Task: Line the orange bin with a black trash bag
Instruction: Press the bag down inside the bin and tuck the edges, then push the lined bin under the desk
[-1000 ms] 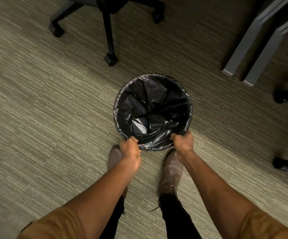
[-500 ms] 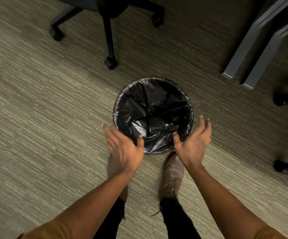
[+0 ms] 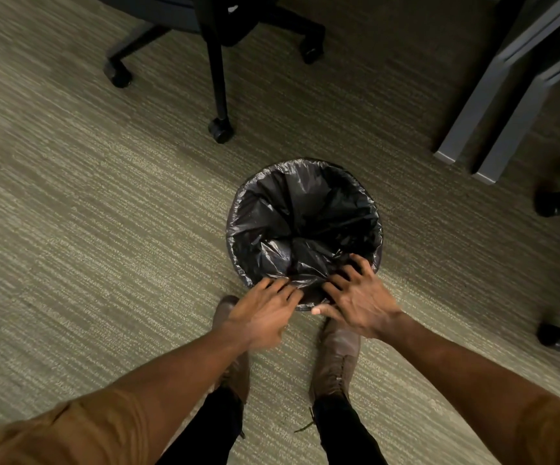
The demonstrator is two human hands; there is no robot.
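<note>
Open carpet lies left of the bin. A chair base stands behind it, desk legs to the right rear, shoes just in front.

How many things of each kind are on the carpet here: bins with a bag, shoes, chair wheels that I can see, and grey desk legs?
Bins lined with a black trash bag: 1
Brown shoes: 2, left and right
Chair wheels in view: 5 ()
Grey desk legs: 2 ()
Total: 10
</note>
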